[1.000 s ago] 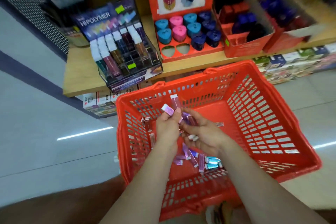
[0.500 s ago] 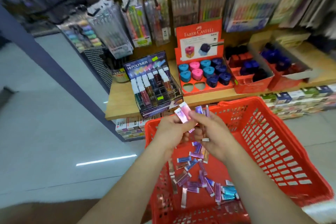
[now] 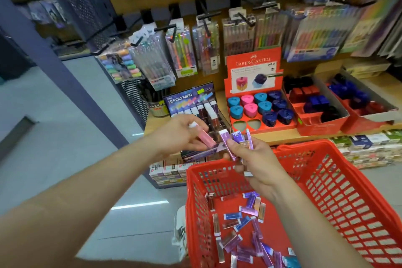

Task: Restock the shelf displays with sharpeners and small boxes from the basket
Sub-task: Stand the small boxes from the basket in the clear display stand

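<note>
Seemingly restocking is only getting going: the left hand [image 3: 180, 132] is pinching a pink box [image 3: 206, 138] beside the display rack [image 3: 189, 99], the right hand [image 3: 258, 159] is gripping several purple boxes [image 3: 226, 141], and many loose boxes [image 3: 249, 211] are lying in the basket [image 3: 300, 147].

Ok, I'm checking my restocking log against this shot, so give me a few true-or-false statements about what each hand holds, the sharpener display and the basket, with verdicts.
1. The left hand holds a pink small box. True.
2. The right hand is empty. False: it grips a fan of shiny purple small boxes.
3. Every slot in the red cardboard sharpener display is filled. False: two front slots are bare, next to the blue, pink and dark blue triangular sharpeners.
4. Loose purple and blue small boxes lie on the floor of the red plastic basket. True.
</note>
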A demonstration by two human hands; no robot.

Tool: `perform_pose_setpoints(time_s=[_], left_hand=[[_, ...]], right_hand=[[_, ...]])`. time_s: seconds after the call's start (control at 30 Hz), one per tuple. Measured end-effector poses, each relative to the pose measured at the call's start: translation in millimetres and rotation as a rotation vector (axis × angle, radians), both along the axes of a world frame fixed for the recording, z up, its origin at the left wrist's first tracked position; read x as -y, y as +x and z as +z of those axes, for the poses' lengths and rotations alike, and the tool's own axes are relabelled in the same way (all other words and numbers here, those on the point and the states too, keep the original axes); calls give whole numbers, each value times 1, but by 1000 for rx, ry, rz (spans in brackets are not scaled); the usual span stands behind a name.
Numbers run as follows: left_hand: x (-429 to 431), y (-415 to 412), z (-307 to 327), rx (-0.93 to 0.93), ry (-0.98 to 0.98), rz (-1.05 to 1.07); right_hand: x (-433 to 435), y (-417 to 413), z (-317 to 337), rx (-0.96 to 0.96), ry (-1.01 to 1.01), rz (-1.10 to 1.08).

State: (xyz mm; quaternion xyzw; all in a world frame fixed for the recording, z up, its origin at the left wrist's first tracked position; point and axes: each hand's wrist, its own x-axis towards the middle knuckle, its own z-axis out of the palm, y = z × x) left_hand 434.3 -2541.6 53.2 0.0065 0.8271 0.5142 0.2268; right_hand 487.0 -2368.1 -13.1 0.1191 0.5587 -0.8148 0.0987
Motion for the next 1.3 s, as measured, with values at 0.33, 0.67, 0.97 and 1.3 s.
perform_pose_setpoints(time_s=[0.33,0.67,0.97,1.3], left_hand=[[38,-74,-30,-336,-511,40],[35,-83,-50,-475,-787,-114],[32,-78,-69,-703,-1140,-368],[28,-81,-66,-672,-1118,-332]], right_hand=[[1,-44,-11,110,11,58],[3,-40,-22,190,-74,59],[6,-38,-24,215,-139,81],[7,-34,-23,161,-164,95]])
